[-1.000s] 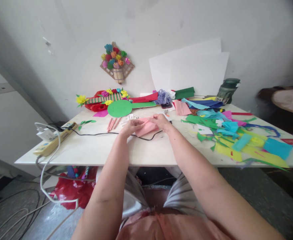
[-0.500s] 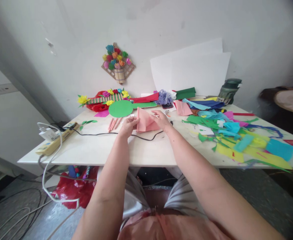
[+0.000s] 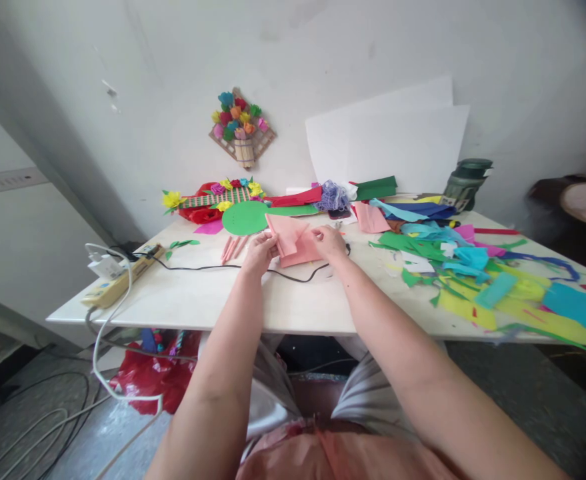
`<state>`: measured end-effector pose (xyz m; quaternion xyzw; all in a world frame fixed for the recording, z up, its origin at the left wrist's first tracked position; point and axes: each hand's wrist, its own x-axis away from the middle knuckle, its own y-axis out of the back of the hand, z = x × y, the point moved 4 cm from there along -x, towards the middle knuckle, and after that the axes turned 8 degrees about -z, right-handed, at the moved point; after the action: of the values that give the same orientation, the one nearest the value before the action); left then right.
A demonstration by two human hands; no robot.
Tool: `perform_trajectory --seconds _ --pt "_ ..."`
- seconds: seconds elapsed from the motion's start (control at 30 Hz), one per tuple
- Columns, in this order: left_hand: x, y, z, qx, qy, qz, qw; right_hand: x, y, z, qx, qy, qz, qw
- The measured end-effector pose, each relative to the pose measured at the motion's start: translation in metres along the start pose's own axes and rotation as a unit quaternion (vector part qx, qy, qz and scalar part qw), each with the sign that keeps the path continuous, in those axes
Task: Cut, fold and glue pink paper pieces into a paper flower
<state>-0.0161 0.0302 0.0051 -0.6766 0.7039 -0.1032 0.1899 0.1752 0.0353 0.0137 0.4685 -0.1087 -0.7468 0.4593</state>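
Between my two hands is a folded sheet of salmon-pink crepe paper (image 3: pixel 293 241), raised a little above the white table. My left hand (image 3: pixel 263 252) is closed on the paper's left edge, thumb on the near side. My right hand (image 3: pixel 330 244) pinches the paper at its right side with bent fingers. Left of the paper lie several thin rolled pink paper sticks (image 3: pixel 230 249). Just behind it is a green paper disc (image 3: pixel 245 219) with a long green strip.
Coloured paper scraps (image 3: pixel 473 267) cover the table's right side, with a dark bottle (image 3: pixel 467 185) behind. A black cable (image 3: pixel 197 268) crosses the table from a power strip (image 3: pixel 123 277). Purple yarn (image 3: pixel 331 195) and a flower-decorated piece (image 3: pixel 217 197) lie at the back.
The pink paper has tilted, its upper left part leaning left and a lower layer showing beneath. My hands keep hold of it. The whole view has shifted slightly.
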Motion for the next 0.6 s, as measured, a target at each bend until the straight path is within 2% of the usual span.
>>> perform_trajectory --seconds 0.33,0.43,0.6 --pt "-0.005 0.007 0.002 0.052 0.007 -0.046 0.998 -0.007 0.032 -0.023 0.129 -0.095 -0.05 0.986" --pt "-0.004 0.006 0.001 0.054 0.01 -0.058 0.997 -0.006 0.035 -0.028 0.174 -0.104 -0.015 0.979" --pt "-0.002 0.006 0.0 0.063 0.011 -0.065 0.996 -0.003 0.024 -0.034 0.21 -0.115 0.065 0.969"
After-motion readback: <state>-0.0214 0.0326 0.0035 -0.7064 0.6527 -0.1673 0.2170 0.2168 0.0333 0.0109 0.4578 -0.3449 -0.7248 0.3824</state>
